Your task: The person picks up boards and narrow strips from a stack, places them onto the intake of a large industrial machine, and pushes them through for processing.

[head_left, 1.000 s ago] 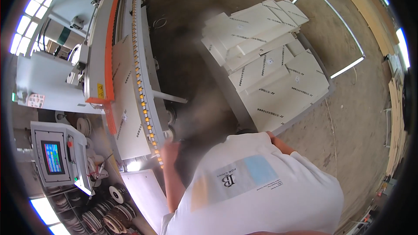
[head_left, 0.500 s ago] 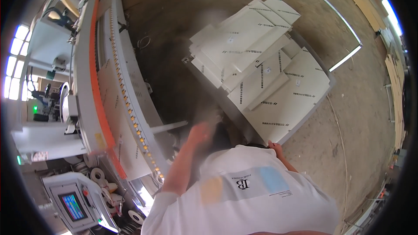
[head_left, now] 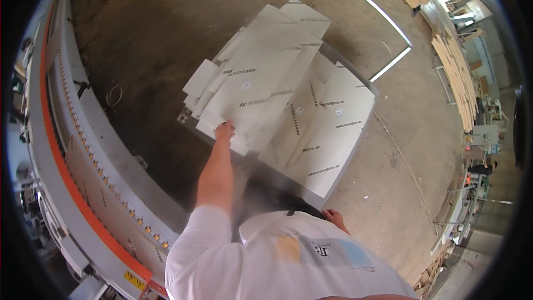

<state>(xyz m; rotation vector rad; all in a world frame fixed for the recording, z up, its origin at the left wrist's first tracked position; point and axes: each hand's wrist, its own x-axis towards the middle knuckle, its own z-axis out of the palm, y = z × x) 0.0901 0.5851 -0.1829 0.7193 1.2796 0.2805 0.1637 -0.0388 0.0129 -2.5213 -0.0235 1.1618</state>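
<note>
My left arm stretches forward over a low grey cart (head_left: 347, 175) loaded with white printed panels (head_left: 261, 66). At the near left of the stack, my left hand (head_left: 225, 131) rests on or just over a panel, its fingers slightly bent and apart. Beside my waist, my right hand (head_left: 334, 218) is curled at the cart's near corner, partly hidden by my shirt. The panels lie in uneven, overlapping piles, with narrower pieces jutting out on the left. A lower pile of panels (head_left: 338, 133) covers the cart's right part.
A long machine with an orange strip (head_left: 61, 155) and a row of yellow rollers (head_left: 119, 186) runs along my left. The cart's white tubular handle (head_left: 372, 8) stands at the far end. Wooden boards (head_left: 458, 80) are stacked at the right; a wire loop (head_left: 114, 95) lies on the floor.
My left hand has gone from beside the machine forward onto the stacked panels. My view has swung right, away from the machine and its screen. My right hand stays at the cart's corner.
</note>
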